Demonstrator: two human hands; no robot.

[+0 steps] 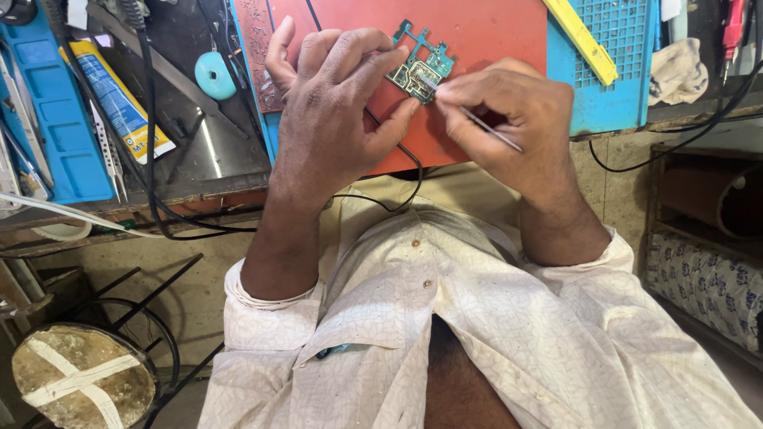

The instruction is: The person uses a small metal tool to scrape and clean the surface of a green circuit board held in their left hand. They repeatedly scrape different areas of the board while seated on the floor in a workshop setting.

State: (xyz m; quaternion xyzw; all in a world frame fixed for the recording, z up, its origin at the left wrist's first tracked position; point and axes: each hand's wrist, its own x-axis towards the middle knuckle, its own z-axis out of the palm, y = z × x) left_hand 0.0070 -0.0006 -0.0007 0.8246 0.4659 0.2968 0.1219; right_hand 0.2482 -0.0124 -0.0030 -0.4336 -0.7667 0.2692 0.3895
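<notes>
My left hand [334,111] pinches a small green circuit board [421,67] between thumb and fingers, holding it above a red work mat [493,32]. My right hand [509,119] grips thin metal tweezers [493,131], with the tips hidden under my fingers at the board's lower right edge. Both hands touch each other near the board. A thin black wire [397,191] runs under my left hand and loops down toward my shirt.
A blue perforated tray [620,71] with a yellow strip [584,40] lies to the right of the mat. On the left are a blue tray [56,135], a yellow-blue tube [119,99], a teal disc [214,75] and black cables. A round stool [83,377] stands below left.
</notes>
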